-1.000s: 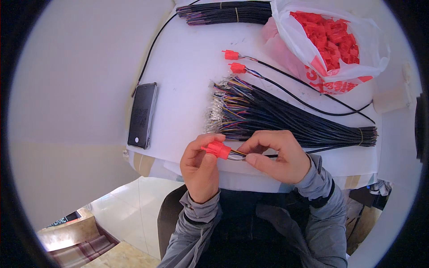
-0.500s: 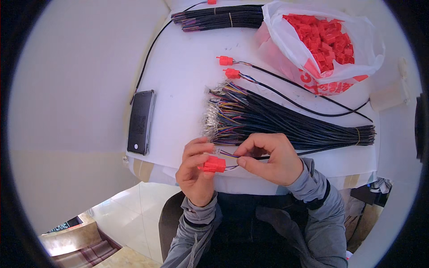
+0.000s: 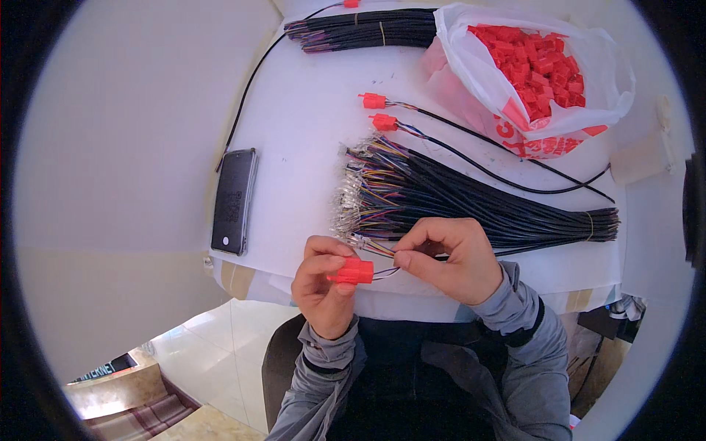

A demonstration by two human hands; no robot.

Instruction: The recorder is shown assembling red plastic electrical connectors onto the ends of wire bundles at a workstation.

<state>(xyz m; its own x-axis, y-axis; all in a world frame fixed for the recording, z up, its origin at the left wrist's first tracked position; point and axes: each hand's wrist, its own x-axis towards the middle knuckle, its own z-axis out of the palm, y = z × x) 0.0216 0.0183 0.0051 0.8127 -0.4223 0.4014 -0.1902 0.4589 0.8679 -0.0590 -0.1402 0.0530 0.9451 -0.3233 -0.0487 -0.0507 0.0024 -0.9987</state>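
My left hand (image 3: 323,287) grips a red plastic connector housing (image 3: 356,271) between thumb and fingers, near the table's front edge. From the housing's right end run thin coloured wires (image 3: 385,273) toward my right hand (image 3: 456,261), which pinches the stripped end of a black cable between thumb and forefinger. Other loose wires of that cable, with metal terminals (image 3: 359,241), stick out above the housing. Just behind my hands lies a fanned bundle of black cables (image 3: 485,192) with silvery terminals at its left end.
Two cables with red connectors (image 3: 373,101) lie behind the bundle. A white plastic bag (image 3: 456,81) full of red housings (image 3: 540,70) stands at the back right. More tied cables (image 3: 368,31) lie at the back, and a phone (image 3: 234,202) is on the left.
The loose wires above the housing have shifted slightly and fanned out. Both hands stay nearly in place, still holding the housing and the cable.
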